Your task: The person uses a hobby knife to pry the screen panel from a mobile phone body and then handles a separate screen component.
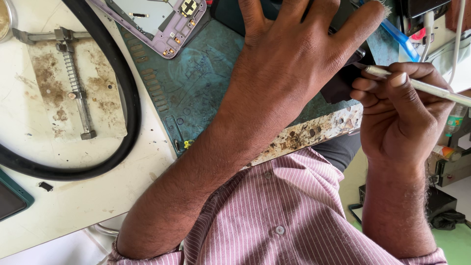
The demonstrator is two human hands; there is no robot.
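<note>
Steel-grey slim tool, pen-like, pinched in right hand at right edge of frame; fingers curled tight round shaft, thumb on top, likely for fine tip control. Tip aimed left toward dark flat part at upper centre-right. Left hand spread flat, fingers open and gripping nothing, pressing down over that part, apparently to steady it; most of part hidden beneath palm. Worn teal mat underneath. Opened lilac phone frame parked upper left, well apart. Black hose looping left; metal clamp jig at far left.
</note>
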